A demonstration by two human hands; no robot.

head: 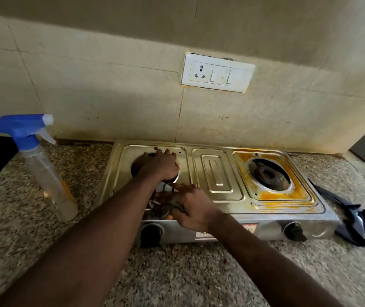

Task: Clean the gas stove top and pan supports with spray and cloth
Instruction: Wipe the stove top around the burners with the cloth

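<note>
Two arms in view, one person. Left forearm [101, 229] enters from the lower left of the frame and is bare along its whole visible length, wrist included. Right forearm [254, 244] enters from the lower right, also bare up to the frame edge. Left hand [159, 166] and right hand [190, 207] are bare too. Left forearm looks broader in frame. Finger detail too blurred to read.

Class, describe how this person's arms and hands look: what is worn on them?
Both forearms are bare up to the frame edge: no sleeves show. The left hand and right hand wear no gloves; no watch or bracelet is visible.
</note>
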